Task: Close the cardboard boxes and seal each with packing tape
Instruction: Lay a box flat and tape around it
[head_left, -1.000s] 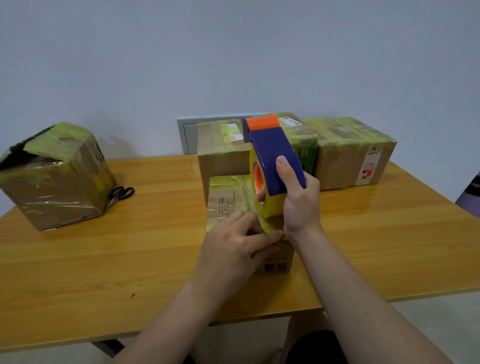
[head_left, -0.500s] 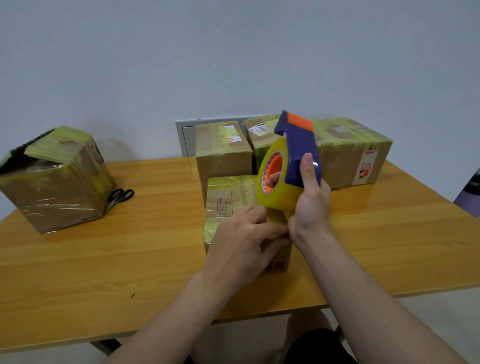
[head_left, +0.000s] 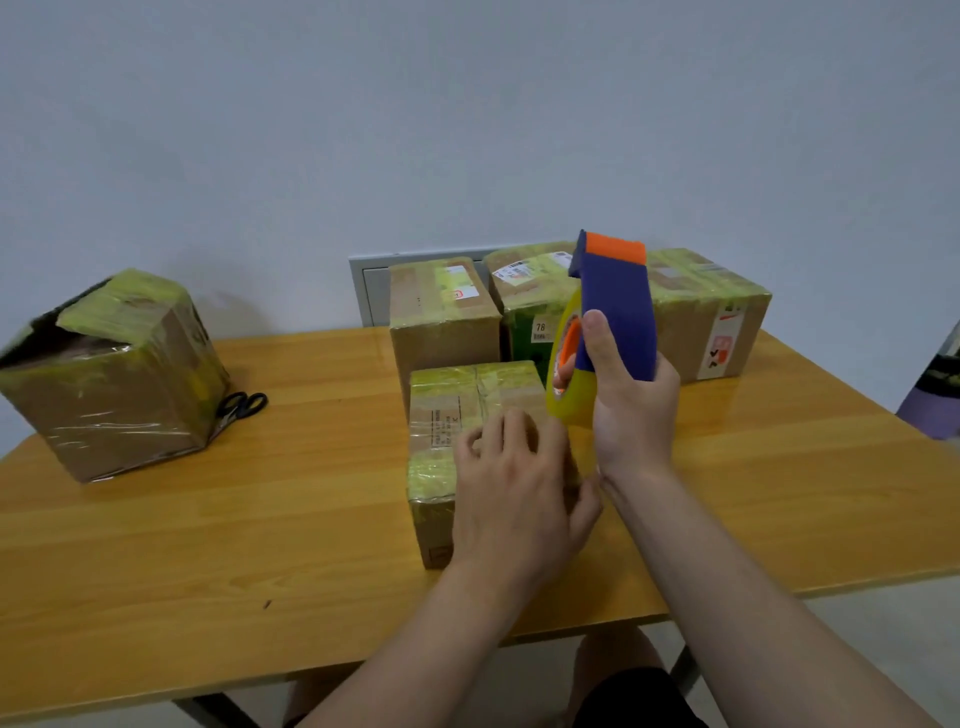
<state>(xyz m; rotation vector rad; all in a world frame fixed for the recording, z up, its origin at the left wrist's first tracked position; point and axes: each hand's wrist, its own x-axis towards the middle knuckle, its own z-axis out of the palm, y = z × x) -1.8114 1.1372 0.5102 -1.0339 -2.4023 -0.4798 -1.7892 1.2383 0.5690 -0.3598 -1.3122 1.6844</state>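
Observation:
A small cardboard box (head_left: 447, 415), closed and wrapped in yellowish tape, lies in the middle of the wooden table (head_left: 260, 545). My left hand (head_left: 514, 483) rests on its top right part with fingers loosely bent. My right hand (head_left: 628, 405) grips a blue and orange tape dispenser (head_left: 615, 312) holding a yellow tape roll, raised upright just right of the box. Three taped boxes stand behind: a brown one (head_left: 441, 312), a green-sided one (head_left: 530, 291) and a wide one (head_left: 711, 312). Another taped box (head_left: 114, 374), torn at its top, sits at the left.
Black scissors (head_left: 244, 405) lie beside the left box. A grey panel (head_left: 369, 291) is on the wall behind the boxes. The table's front edge runs just before my forearms. A purple object (head_left: 935, 400) shows at the right edge.
My right hand has swung the dispenser upright and slightly rightward, away from the box top. My left hand has slid along the box's right side, staying on it.

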